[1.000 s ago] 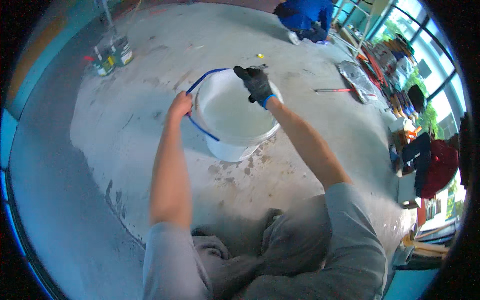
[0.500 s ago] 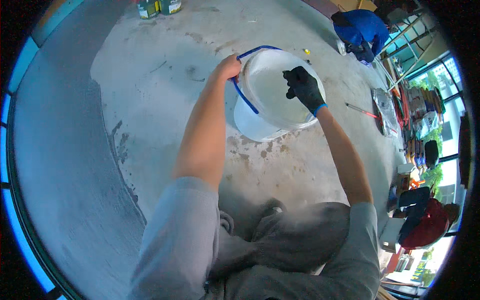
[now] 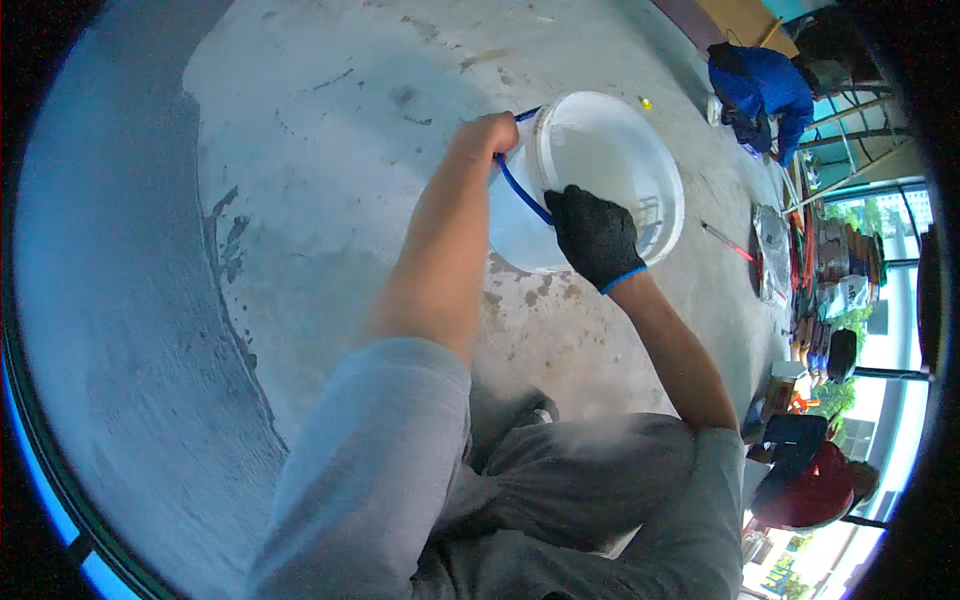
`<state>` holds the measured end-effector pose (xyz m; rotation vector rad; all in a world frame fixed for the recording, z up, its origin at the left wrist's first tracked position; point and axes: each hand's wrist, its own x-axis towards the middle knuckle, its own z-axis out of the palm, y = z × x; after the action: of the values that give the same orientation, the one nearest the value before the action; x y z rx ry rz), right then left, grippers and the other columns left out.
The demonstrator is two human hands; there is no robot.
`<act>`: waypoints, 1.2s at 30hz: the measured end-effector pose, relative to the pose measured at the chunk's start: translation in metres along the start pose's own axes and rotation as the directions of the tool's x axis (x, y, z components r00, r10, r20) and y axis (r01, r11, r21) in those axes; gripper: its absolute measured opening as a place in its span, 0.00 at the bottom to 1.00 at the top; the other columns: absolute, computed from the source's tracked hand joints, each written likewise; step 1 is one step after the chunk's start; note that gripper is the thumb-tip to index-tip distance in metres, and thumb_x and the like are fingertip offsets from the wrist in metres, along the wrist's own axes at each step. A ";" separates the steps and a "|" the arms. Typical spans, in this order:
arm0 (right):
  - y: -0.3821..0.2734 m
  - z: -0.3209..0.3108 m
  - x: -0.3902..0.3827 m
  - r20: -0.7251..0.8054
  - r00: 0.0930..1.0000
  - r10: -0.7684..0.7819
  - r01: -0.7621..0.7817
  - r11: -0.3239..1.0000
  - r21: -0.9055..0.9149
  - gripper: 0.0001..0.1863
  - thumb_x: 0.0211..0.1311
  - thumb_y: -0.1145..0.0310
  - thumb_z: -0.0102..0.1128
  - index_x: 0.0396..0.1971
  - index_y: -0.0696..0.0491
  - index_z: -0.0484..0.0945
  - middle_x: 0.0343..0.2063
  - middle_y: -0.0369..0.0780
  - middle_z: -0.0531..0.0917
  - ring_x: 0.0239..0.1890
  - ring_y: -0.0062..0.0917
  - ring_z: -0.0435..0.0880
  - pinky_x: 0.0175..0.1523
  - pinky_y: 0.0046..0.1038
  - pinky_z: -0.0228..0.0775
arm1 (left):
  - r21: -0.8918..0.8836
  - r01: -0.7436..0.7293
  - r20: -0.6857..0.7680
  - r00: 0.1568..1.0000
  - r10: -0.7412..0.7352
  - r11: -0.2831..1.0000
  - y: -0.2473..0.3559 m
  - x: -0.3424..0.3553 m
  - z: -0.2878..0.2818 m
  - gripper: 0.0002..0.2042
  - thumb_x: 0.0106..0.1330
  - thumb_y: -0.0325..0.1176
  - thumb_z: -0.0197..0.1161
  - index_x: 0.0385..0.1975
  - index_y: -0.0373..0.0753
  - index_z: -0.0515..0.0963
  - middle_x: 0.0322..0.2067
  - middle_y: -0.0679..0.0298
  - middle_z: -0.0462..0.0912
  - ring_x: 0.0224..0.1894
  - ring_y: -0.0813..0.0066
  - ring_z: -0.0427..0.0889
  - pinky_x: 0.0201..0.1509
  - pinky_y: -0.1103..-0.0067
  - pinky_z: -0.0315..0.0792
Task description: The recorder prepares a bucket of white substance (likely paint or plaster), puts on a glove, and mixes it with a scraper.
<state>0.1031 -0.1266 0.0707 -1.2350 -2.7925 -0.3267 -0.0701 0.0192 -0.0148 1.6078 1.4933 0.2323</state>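
Observation:
A white plastic bucket [image 3: 520, 243] leans over above the concrete floor, its round mouth turned toward the right. My bare left hand [image 3: 487, 136] is closed around its blue handle [image 3: 524, 192] at the bucket's left side. In a black knitted glove with a blue cuff, my right hand [image 3: 597, 238] lies at the near edge of the mouth. Its fingers are curled at the rim, close to the handle's lower end; the fingertips are partly hidden. Pale residue coats the inside of the bucket.
The floor [image 3: 350, 200] has a darker grey strip [image 3: 120, 280] along the left. At the far right a person in blue [image 3: 762, 85] bends beside metal scaffolding [image 3: 850, 170]. A red-handled tool [image 3: 730, 243] lies right of the bucket. Another person in red [image 3: 815, 490] is lower right.
My right hand has come down from above the bucket's mouth to its near rim. The bucket has tipped further to the right, with my left hand still on the handle.

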 end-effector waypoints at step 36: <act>0.052 0.038 0.114 0.276 0.821 0.500 -0.556 0.811 0.184 0.21 0.66 0.61 0.34 0.40 0.60 0.75 0.27 0.51 0.81 0.30 0.42 0.82 0.37 0.40 0.74 | -0.124 -0.008 -0.002 1.000 0.008 0.992 0.007 -0.003 -0.004 0.11 0.58 0.27 0.48 0.23 0.30 0.79 0.23 0.57 0.82 0.23 0.69 0.82 0.26 0.71 0.73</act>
<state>0.0649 -0.0016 0.0588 -1.9910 -2.3766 0.2179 -0.0686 0.0197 -0.0067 1.5145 1.4455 0.3246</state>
